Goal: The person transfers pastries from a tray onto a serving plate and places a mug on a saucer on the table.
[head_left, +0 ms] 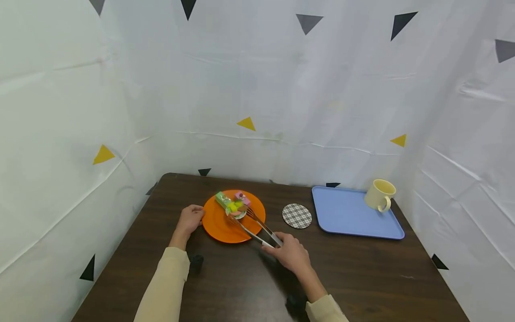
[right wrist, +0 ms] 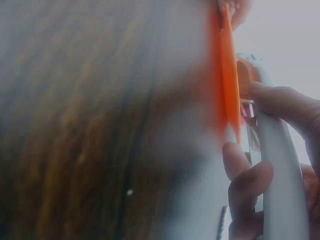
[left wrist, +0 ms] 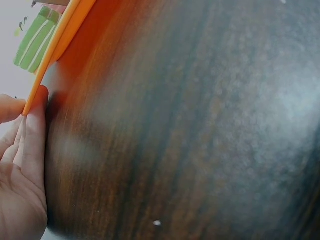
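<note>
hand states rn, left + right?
Left hand: closed, pinching the edge of the orange plate.
Right hand: closed, gripping the tongs.

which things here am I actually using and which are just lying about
In use: tongs in right hand; orange plate, held by left hand; colorful pieces on the plate.

Lying about: checkered coaster; blue tray; yellow mug on the tray.
</note>
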Available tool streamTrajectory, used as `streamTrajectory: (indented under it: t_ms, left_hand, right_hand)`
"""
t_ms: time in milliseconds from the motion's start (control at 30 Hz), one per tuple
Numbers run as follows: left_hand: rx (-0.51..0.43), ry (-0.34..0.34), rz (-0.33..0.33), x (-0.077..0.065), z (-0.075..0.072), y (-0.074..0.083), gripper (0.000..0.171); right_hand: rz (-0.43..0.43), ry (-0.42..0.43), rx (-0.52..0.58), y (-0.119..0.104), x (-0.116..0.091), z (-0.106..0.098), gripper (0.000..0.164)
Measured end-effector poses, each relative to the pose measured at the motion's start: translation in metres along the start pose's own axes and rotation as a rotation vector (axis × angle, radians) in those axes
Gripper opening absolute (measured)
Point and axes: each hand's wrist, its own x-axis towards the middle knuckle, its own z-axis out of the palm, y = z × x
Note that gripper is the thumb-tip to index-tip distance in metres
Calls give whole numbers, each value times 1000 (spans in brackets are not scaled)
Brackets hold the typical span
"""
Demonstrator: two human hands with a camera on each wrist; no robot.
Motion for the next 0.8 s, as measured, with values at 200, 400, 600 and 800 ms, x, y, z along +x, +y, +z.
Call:
streamTrajectory:
  t_ms: [200,400,600,800]
  left_hand:
    - [6,4,2,1,-1,1,41]
    - [16,5,-6,4,-1,-1,41]
    - [17,8,-7,3,-1,-1,40]
    - [24,3,-15,5,-2,-3,40]
  right_hand:
    - [22,10,-21,5,-5,-3,61]
    - [35,18,-26,12,-17,-10,61]
    - [29,11,22,19,-25,-17,57]
    - [49,28,67,28,-30,-24,58]
